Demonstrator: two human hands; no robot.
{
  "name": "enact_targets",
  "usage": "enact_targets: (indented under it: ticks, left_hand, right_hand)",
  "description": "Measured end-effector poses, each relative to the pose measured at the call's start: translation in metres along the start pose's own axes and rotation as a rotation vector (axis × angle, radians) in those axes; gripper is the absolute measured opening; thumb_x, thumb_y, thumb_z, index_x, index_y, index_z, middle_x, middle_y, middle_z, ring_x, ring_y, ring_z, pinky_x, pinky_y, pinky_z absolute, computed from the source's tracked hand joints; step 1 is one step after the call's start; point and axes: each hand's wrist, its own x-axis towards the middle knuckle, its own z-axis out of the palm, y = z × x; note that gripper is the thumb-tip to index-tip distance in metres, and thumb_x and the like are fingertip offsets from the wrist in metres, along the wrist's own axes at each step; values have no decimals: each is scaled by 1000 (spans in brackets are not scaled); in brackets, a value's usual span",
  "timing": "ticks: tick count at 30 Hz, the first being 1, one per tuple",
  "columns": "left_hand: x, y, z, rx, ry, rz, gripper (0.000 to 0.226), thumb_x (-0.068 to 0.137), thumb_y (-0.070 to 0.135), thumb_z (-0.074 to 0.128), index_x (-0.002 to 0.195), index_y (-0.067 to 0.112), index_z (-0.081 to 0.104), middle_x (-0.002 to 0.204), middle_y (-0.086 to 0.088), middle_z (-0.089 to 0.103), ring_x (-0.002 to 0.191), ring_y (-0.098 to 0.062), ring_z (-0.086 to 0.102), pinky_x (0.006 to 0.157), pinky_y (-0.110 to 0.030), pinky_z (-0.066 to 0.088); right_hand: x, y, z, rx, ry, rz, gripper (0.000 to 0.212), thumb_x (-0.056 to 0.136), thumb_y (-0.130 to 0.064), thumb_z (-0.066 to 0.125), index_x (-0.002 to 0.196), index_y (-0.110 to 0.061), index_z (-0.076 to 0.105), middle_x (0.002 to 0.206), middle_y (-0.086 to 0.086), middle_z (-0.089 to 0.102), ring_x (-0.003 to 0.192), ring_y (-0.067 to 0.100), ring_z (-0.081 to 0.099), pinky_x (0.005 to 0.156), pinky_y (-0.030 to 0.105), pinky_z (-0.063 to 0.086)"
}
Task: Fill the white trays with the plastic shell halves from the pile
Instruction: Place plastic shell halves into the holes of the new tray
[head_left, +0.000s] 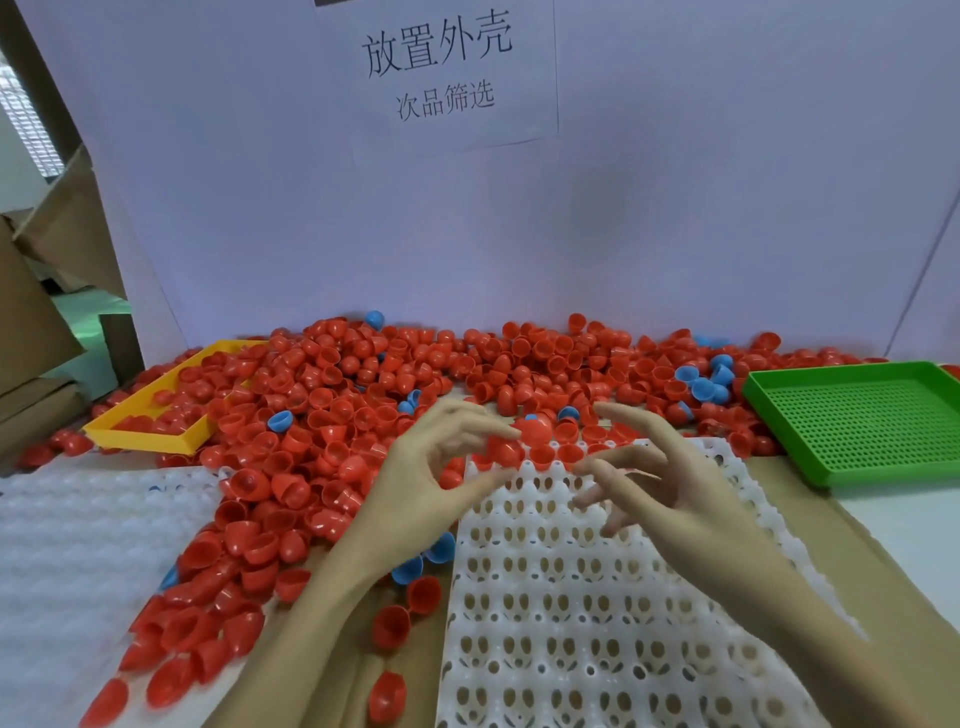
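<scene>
Left hand (431, 467) seems to pinch a red shell half (535, 431) at the white tray's (571, 597) far row; right hand (670, 488) spread, empty. Shells likely light, stiff, slick: grip the rim. Pile (337, 395) behind.

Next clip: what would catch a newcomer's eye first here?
The big pile of red shell halves sprawled across the table's far side, dotted with blue ones. In front, both hands hover over a mostly empty white tray: the left hand pinches a red shell near its far edge, the right hand is open.
</scene>
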Motion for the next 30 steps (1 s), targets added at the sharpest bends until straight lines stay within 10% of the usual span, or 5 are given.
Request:
enact_targets:
  ticks: [7,22,26,30]
  left_hand:
    - [-7,8,24,-72,-143,-14,35,93,16,80,125,24,68,127,3,67,123,-23,66,105,-30,52]
    - [-7,13,29,-260,1,-232,21,96,19,77,116,21,72,110,0,78,99,-22,77,90,-35,62]
    - [-4,2,16,211,319,-254,18,97,21,73,114,25,68,112,10,70,100,-10,71,87,-32,61]
    - [-6,-24,-15,1020,358,-340,45,102,22,62,145,16,51,156,-10,42,146,-30,36,115,-45,32]
  right_hand:
    - [-2,-1,4,45,-10,17,19,93,-32,72,110,-26,79,101,-4,80,89,17,78,74,25,61]
    - [-4,-3,6,-27,-26,-54,25,93,-26,75,118,-31,75,107,-8,78,94,14,76,75,26,61]
    - [-3,-2,5,-48,5,-18,25,96,-26,69,121,-30,71,105,-7,76,92,14,76,73,27,61]
    - [-2,1,4,-41,35,27,18,101,-19,64,115,-27,72,100,-5,77,87,14,76,69,25,61]
